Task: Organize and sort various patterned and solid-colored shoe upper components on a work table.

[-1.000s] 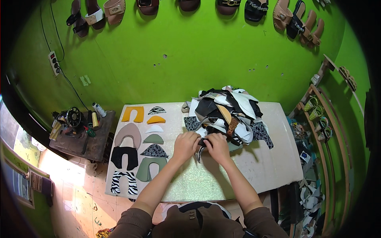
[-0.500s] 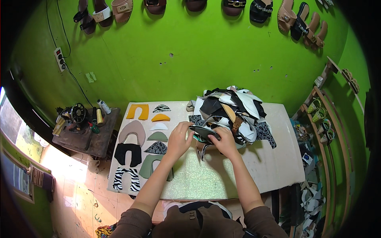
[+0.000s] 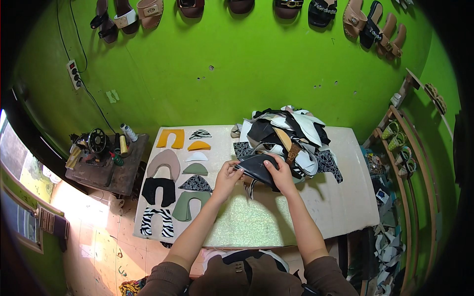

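Between my hands are black leather pieces (image 3: 256,167), apparently a small stack, held above the middle of the table with the smooth face up. My left hand (image 3: 228,177) pinches their left edge. My right hand (image 3: 280,176) grips the right side, thumb on top. Just beyond lies a heap of mixed scraps (image 3: 266,133) in black, white, tan and patterned material. A zebra-striped strip (image 3: 250,190) hangs below the black pieces. Left of my hands, cut pieces lie in columns: U-shaped ones in yellow (image 3: 171,138), beige (image 3: 160,159), black (image 3: 157,185), zebra (image 3: 157,215) and green (image 3: 185,202), beside several half-moon pieces (image 3: 196,169).
A sewing machine (image 3: 97,142) with thread spools (image 3: 129,132) stands on a small table at the left. Sandals (image 3: 355,19) hang on the green wall. A wooden rack (image 3: 402,143) with shoes and piled scraps (image 3: 387,251) line the right side.
The black pieces have tipped so their smooth face shows more fully. My left hand has shifted slightly down along the edge, and my right thumb now lies on top.
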A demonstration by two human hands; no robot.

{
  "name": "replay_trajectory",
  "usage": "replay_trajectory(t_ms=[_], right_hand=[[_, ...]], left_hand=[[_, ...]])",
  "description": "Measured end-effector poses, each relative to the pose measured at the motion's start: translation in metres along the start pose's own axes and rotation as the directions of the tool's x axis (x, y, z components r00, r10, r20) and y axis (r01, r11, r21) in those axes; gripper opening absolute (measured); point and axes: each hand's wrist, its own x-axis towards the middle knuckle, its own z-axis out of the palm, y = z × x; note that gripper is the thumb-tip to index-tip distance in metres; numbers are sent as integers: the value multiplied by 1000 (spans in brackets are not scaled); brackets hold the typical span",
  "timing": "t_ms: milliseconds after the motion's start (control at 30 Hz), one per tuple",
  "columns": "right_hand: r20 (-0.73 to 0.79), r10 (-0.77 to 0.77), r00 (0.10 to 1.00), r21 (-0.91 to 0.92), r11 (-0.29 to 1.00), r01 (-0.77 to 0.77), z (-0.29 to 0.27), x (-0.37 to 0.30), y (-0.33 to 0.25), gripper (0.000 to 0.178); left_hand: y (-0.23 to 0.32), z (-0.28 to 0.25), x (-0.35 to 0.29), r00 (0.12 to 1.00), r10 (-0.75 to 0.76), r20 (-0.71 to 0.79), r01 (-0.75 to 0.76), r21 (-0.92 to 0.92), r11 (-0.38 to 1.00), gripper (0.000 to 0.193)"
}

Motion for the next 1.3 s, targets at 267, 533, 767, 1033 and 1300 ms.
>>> replay_trajectory(t_ms=[267,533,767,1033,1300], right_hand=[[-173,-68,983,-1,998,69,-14,4,22,25],[-101,9,995,145,989,5,-21,0,-3,22],[-31,-127,991,-348,931,108,-20,-5,3,24],[-19,-188,982,-458,875,159,-15,-7,13,26],[209,-357,911,-750,539,383,-5,-24,-1,47]], left_hand=[[-17,-2,-3,986,-166,3,165,-98,981,24],[-20,-5,-8,966,-259,-16,254,-138,957,25],[-15,1,-12,951,-305,38,305,-241,921,22],[-16,3,-14,942,-329,69,336,-243,910,20],[-20,-3,-17,942,-331,64,336,-235,912,17]])
